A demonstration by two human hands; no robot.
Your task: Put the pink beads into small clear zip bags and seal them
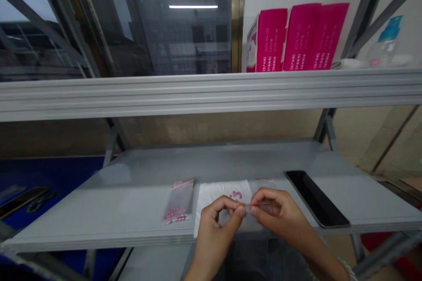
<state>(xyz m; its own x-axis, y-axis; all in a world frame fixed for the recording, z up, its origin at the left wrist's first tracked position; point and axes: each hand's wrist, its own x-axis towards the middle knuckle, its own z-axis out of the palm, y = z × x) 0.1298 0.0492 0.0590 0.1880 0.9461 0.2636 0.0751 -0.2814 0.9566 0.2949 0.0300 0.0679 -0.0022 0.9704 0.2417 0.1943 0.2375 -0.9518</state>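
Thumb and index finger of my left hand (221, 224) pinch one end of a thin item with a red line along it (262, 205). My right hand (278, 210) grips the same thin item a short way to the right, its fingers closed. Both hands are above the front edge of the shelf. Behind them a white tissue (211, 191) lies flat, with several small pink beads (235, 195) on it. Left of the tissue is a clear zip bag (180, 199) holding pink pieces. Another clear bag (265, 181) lies partly hidden behind my right hand.
A black tablet (316, 197) lies on the grey shelf (138, 202) at the right. The upper shelf (198, 94) bears pink boxes (301, 37) and a spray bottle (385, 44). A phone (23, 202) rests on a blue surface at the far left.
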